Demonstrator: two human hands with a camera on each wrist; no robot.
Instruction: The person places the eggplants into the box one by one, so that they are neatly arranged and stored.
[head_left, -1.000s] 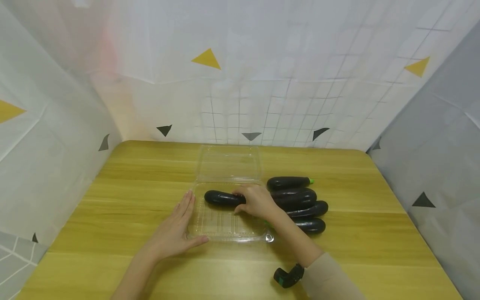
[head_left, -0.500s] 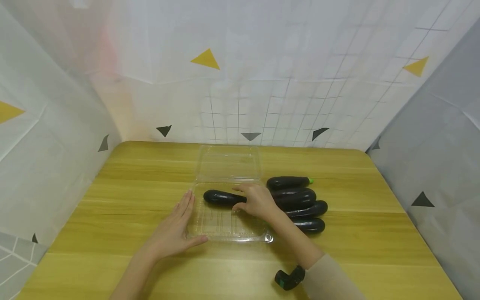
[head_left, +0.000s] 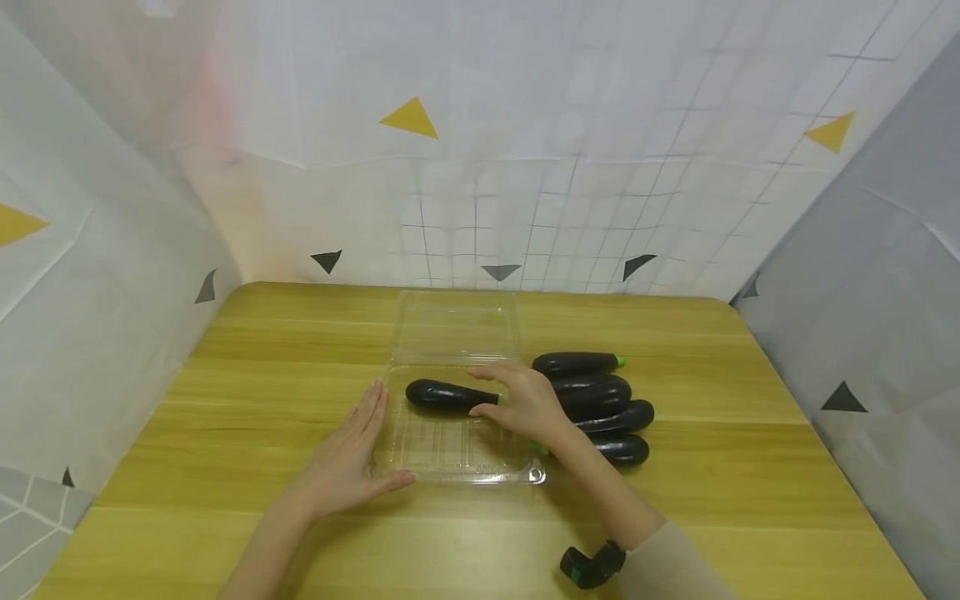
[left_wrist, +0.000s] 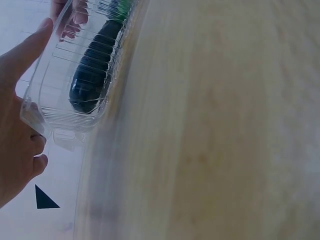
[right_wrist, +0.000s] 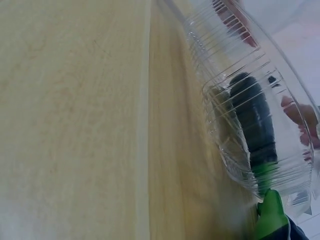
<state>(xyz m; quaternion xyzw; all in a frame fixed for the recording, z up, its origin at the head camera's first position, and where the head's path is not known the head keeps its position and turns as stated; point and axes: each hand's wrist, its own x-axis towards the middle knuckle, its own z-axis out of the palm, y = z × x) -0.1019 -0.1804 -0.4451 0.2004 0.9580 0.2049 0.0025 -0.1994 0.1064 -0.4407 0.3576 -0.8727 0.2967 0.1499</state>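
A dark purple eggplant (head_left: pixel 446 395) lies lengthwise in the clear plastic clamshell box (head_left: pixel 465 479), near the back of its base. My left hand (head_left: pixel 333 471) rests against the box's left side, fingers straight and thumb at the front corner. In the left wrist view, that hand (left_wrist: pixel 17 150) is beside the clear wall. My right hand (head_left: pixel 528 404) is over the box's right side, thumb and fingers spread apart around the eggplant's stem end. Through the wall in the right wrist view, the eggplant (right_wrist: pixel 255 120) shows its green stem; the right fingers (right_wrist: pixel 300 117) appear apart from it.
The box's clear lid (head_left: pixel 457 325) lies folded back behind the base. Several more eggplants (head_left: pixel 596 398) lie in a stack right of the box, partly behind the right forearm. A black strap-like device (head_left: pixel 592 567) is at the right wrist. White sheets surround the wooden table (head_left: pixel 285 350).
My right thumb and fingers have let go of the eggplant, spread wider and shifted slightly right. The eggplant stays in the box. My left hand has hardly moved.
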